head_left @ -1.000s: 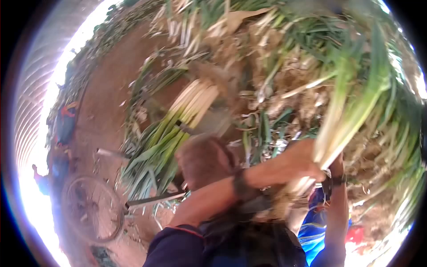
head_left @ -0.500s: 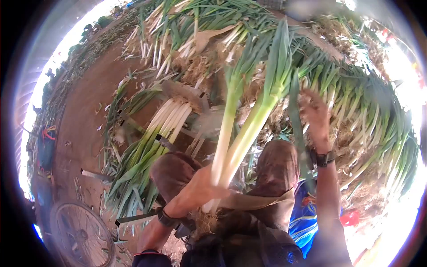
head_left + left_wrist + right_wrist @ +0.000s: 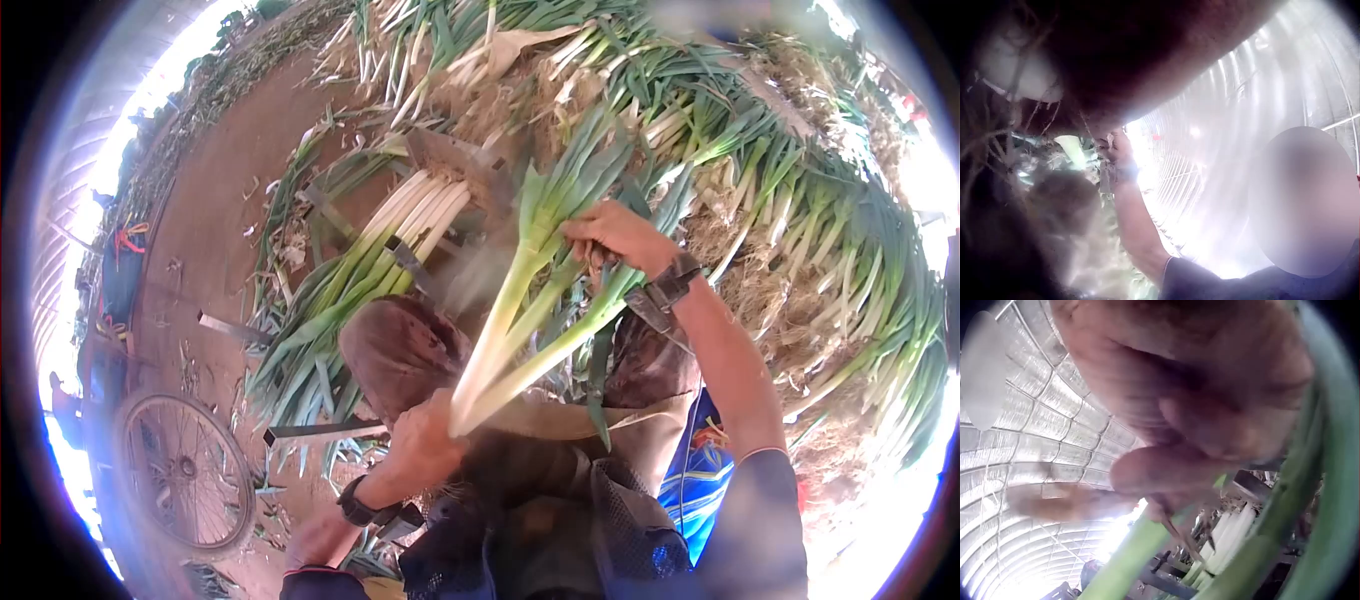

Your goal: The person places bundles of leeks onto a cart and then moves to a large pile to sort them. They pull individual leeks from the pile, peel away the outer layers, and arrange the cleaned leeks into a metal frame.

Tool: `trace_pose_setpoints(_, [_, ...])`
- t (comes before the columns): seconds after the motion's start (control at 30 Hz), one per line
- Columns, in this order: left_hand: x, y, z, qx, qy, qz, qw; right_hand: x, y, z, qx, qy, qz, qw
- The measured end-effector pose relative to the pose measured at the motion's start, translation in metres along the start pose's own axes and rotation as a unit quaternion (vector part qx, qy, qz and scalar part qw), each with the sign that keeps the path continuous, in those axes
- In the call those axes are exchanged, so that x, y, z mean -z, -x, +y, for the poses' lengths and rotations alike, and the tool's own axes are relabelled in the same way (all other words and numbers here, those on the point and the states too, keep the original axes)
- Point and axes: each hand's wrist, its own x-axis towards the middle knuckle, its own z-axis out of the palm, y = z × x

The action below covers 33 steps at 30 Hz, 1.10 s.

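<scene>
Several long green onions [image 3: 497, 305], white at the base and green above, slant up in front of the knees. Their white lower stems are in the grip of my left hand [image 3: 428, 440]. Thin roots [image 3: 1029, 109] hang close to the camera in the left wrist view. Up where the leaves fan out, my right hand [image 3: 625, 237] has its fingers curled at the green tops. In the right wrist view its curled fingers [image 3: 1166, 469] lie among green stalks, and thin brownish strips [image 3: 1188, 540] hang below them.
A bundle of green onions [image 3: 350, 275] lies in a metal frame [image 3: 405, 262] on the left. Heaps of untrimmed green onions [image 3: 850, 250] line the right and back. A spoked wheel [image 3: 187, 470] is at lower left, and a blue striped bag [image 3: 700, 475] beside the right leg.
The left hand has swung the onions from the right to before the lap. The right hand, apart and spread half a second ago, has come in to their leaves.
</scene>
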Motion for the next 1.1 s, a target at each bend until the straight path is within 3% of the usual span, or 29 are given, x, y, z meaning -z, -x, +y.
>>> trace_pose_setpoints(0.07, [0.0,0.007,-0.007,0.014,-0.004,0.003,1.0,0.013,0.009,-0.006,0.023,-0.037,0.038,0.998])
trace_pose_setpoints(0.13, [0.006,0.016,-0.005,0.021,0.0,0.005,1.0,0.038,0.0,-0.004,0.075,-0.179,0.151,0.969])
trace_pose_setpoints(0.17, [0.008,0.018,-0.004,0.023,0.006,0.009,1.0,0.05,-0.001,-0.004,0.074,-0.179,0.151,0.969])
trace_pose_setpoints(0.23, [0.01,0.022,-0.005,0.02,0.009,0.007,1.0,0.066,0.004,-0.011,0.127,-0.202,0.294,0.926])
trace_pose_setpoints(0.27, [0.011,0.024,-0.006,0.017,0.01,0.007,1.0,0.053,0.011,-0.019,0.09,-0.039,0.282,0.954])
trace_pose_setpoints(0.3, [0.011,0.025,-0.007,0.015,0.009,0.004,1.0,0.048,0.005,-0.004,0.066,0.083,0.203,0.974])
trace_pose_setpoints(0.33, [0.01,0.025,-0.007,0.025,-0.003,0.001,1.0,0.043,-0.003,0.013,0.04,0.203,0.118,0.971])
trace_pose_setpoints(0.4, [0.007,0.027,-0.01,0.035,-0.017,-0.006,0.999,0.019,-0.015,0.022,0.017,0.327,0.01,0.945])
trace_pose_setpoints(0.43, [0.005,0.029,-0.014,0.025,-0.016,0.0,1.0,0.005,-0.019,0.025,0.016,0.325,0.008,0.946])
trace_pose_setpoints(0.5, [0.004,0.033,-0.015,0.018,-0.017,0.008,1.0,-0.024,-0.023,0.022,0.038,0.505,0.107,0.856])
trace_pose_setpoints(0.57, [0.003,0.037,-0.011,0.028,-0.039,0.01,0.999,-0.03,-0.028,0.021,0.012,0.495,0.102,0.863])
trace_pose_setpoints(0.67, [0.002,0.042,-0.015,0.037,-0.023,0.006,0.999,-0.029,-0.047,0.048,0.054,0.51,0.1,0.852])
trace_pose_setpoints(0.73, [0.002,0.044,-0.016,0.039,-0.02,0.007,0.999,-0.03,-0.051,0.057,0.131,0.454,0.137,0.87])
trace_pose_setpoints(0.83, [0.006,0.046,-0.014,0.053,-0.011,-0.001,0.999,-0.007,-0.066,0.063,0.125,0.473,0.16,0.857])
trace_pose_setpoints(0.87, [0.008,0.046,-0.013,0.064,-0.004,-0.009,0.998,0.004,-0.068,0.053,0.08,0.511,0.148,0.843])
trace_pose_setpoints(0.93, [0.015,0.05,-0.005,0.087,0.011,-0.02,0.996,0.034,-0.076,0.062,0.122,0.441,0.276,0.845])
trace_pose_setpoints(1.0, [0.017,0.051,-0.005,0.113,0.026,-0.031,0.993,0.086,-0.087,0.07,0.218,0.527,0.292,0.768])
trace_pose_setpoints(1.03, [0.017,0.053,-0.007,0.113,0.03,-0.033,0.993,0.088,-0.079,0.058,0.217,0.527,0.291,0.769])
trace_pose_setpoints(1.1, [0.015,0.054,-0.012,0.115,0.034,-0.036,0.992,0.09,-0.049,0.01,0.088,0.336,0.31,0.885])
